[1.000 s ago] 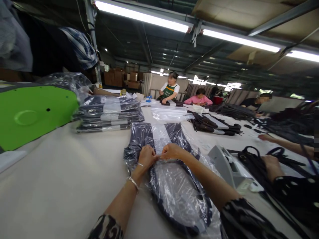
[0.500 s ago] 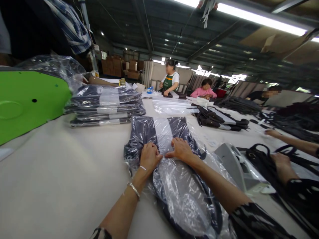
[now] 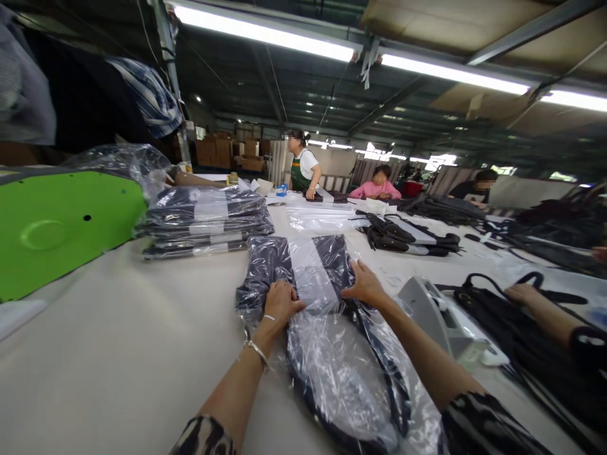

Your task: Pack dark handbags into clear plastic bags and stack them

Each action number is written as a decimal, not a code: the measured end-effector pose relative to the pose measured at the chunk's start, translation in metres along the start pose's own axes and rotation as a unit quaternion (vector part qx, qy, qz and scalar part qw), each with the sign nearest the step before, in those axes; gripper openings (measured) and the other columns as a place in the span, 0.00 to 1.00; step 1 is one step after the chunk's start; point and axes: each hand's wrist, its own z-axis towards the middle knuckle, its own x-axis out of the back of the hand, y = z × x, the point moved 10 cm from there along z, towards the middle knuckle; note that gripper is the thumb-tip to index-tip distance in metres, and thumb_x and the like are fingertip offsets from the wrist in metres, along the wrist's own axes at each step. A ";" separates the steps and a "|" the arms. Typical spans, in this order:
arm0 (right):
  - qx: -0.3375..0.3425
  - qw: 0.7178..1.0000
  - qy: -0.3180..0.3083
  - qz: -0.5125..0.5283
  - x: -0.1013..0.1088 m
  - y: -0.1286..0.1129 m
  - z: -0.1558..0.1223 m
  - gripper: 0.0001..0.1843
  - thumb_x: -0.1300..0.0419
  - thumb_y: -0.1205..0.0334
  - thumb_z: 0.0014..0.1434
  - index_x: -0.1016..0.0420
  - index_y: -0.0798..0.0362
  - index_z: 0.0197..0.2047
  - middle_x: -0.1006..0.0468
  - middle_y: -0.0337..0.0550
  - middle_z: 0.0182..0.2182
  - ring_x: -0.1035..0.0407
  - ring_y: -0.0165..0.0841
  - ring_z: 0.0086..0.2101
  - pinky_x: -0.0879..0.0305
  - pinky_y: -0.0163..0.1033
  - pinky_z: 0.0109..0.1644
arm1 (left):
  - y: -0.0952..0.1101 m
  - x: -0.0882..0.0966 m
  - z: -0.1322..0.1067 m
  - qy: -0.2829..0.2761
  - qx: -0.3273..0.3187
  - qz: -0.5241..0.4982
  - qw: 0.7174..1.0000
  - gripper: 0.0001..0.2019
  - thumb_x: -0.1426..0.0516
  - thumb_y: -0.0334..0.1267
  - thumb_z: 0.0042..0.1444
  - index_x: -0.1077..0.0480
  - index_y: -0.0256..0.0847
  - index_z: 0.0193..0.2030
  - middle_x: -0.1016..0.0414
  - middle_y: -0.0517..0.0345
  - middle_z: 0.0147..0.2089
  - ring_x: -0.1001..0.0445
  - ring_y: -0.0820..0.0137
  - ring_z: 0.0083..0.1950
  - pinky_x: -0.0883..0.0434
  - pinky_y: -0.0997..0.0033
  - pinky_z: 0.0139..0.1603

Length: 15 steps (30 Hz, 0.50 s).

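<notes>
Tabletop (image 3: 118, 354) supports clear sleeve (image 3: 327, 344) containing dark bag (image 3: 269, 262).

Looks forward and down from head height, close over the broad, smooth white table (image 3: 123, 354) across the lower frame.

This is a factory workshop, in a large hall. Long white tube lights (image 3: 265, 33) hang beneath a dark metal-beamed roof (image 3: 303, 79), and brown cardboard boxes (image 3: 215, 153) stand piled at the back. A broad off-white surface (image 3: 118, 354) carries a stack of flat dark packages in clear plastic (image 3: 208, 218) and black strapped soft goods (image 3: 403, 235); a person in a green apron (image 3: 298, 175) and another in a pink top (image 3: 374, 190) are at its far side.
</notes>
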 end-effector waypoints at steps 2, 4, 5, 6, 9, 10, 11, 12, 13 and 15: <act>-0.048 0.997 0.052 0.020 0.019 0.026 0.004 0.56 0.31 0.47 0.46 0.50 0.58 0.71 0.51 0.63 0.70 0.56 0.50 0.69 0.54 0.52 0.69 | 0.004 0.007 0.000 -0.009 -0.024 -0.009 1.000 0.11 0.33 0.42 0.46 0.29 0.40 0.29 0.25 0.53 0.37 0.28 0.60 0.46 0.33 0.63 0.49; -0.108 0.990 0.068 0.067 0.024 0.053 0.007 0.53 0.33 0.47 0.49 0.50 0.60 0.70 0.48 0.64 0.69 0.53 0.51 0.68 0.50 0.51 0.68 | 0.000 0.024 -0.004 0.028 -0.047 -0.007 0.999 0.11 0.35 0.44 0.50 0.28 0.41 0.36 0.24 0.50 0.46 0.29 0.58 0.53 0.34 0.61 0.55; -0.131 0.985 0.057 0.094 0.021 0.064 0.009 0.52 0.33 0.46 0.50 0.49 0.60 0.70 0.46 0.64 0.68 0.50 0.51 0.67 0.48 0.51 0.66 | -0.008 0.036 -0.008 0.065 -0.043 0.003 0.997 0.13 0.36 0.44 0.51 0.28 0.41 0.40 0.26 0.48 0.53 0.31 0.56 0.59 0.36 0.58 0.60; -0.149 0.981 0.038 0.120 0.014 0.072 0.011 0.52 0.33 0.45 0.50 0.49 0.61 0.70 0.43 0.65 0.66 0.46 0.51 0.65 0.45 0.50 0.65 | -0.020 0.049 -0.013 0.105 -0.027 0.018 0.994 0.16 0.37 0.44 0.52 0.29 0.41 0.45 0.31 0.45 0.60 0.36 0.54 0.65 0.40 0.55 0.64; -0.169 0.972 -0.016 0.165 -0.009 0.082 0.019 0.53 0.30 0.43 0.45 0.42 0.63 0.66 0.32 0.65 0.60 0.36 0.50 0.59 0.38 0.47 0.60 | -0.075 0.076 -0.029 0.155 0.090 0.042 0.983 0.29 0.38 0.47 0.51 0.36 0.36 0.58 0.42 0.36 0.69 0.47 0.49 0.72 0.46 0.49 0.69; -0.173 0.970 -0.022 0.170 -0.013 0.083 0.022 0.53 0.29 0.42 0.43 0.39 0.62 0.64 0.30 0.65 0.58 0.34 0.50 0.58 0.38 0.47 0.60 | -0.094 0.078 -0.033 0.139 0.134 0.024 0.981 0.34 0.38 0.48 0.51 0.40 0.32 0.61 0.42 0.33 0.68 0.45 0.48 0.71 0.44 0.49 0.69; -0.179 0.968 -0.026 0.172 -0.016 0.084 0.024 0.53 0.28 0.41 0.40 0.37 0.62 0.63 0.31 0.65 0.58 0.35 0.52 0.59 0.38 0.49 0.60 | -0.111 0.077 -0.035 0.115 0.174 -0.005 0.978 0.38 0.39 0.50 0.52 0.43 0.29 0.63 0.40 0.30 0.67 0.41 0.48 0.69 0.41 0.50 0.67; -0.185 0.967 -0.028 0.172 -0.018 0.085 0.026 0.53 0.27 0.41 0.37 0.36 0.61 0.61 0.32 0.67 0.59 0.37 0.55 0.60 0.39 0.52 0.60 | -0.123 0.076 -0.037 0.091 0.206 -0.041 0.973 0.41 0.39 0.53 0.52 0.45 0.28 0.65 0.37 0.29 0.65 0.36 0.49 0.66 0.38 0.51 0.65; -0.190 0.966 -0.028 0.173 -0.019 0.085 0.028 0.54 0.26 0.42 0.35 0.35 0.61 0.60 0.32 0.68 0.59 0.39 0.57 0.61 0.40 0.54 0.61 | -0.131 0.075 -0.037 0.071 0.229 -0.076 0.968 0.42 0.40 0.55 0.52 0.47 0.27 0.65 0.35 0.29 0.64 0.31 0.50 0.63 0.34 0.53 0.62; -0.189 0.965 -0.033 0.180 -0.019 0.082 0.030 0.52 0.24 0.44 0.33 0.32 0.60 0.58 0.31 0.67 0.59 0.39 0.57 0.61 0.40 0.54 0.60 | -0.137 0.072 -0.033 0.044 0.255 -0.134 0.957 0.44 0.40 0.57 0.51 0.47 0.27 0.65 0.32 0.30 0.61 0.26 0.53 0.58 0.29 0.57 0.57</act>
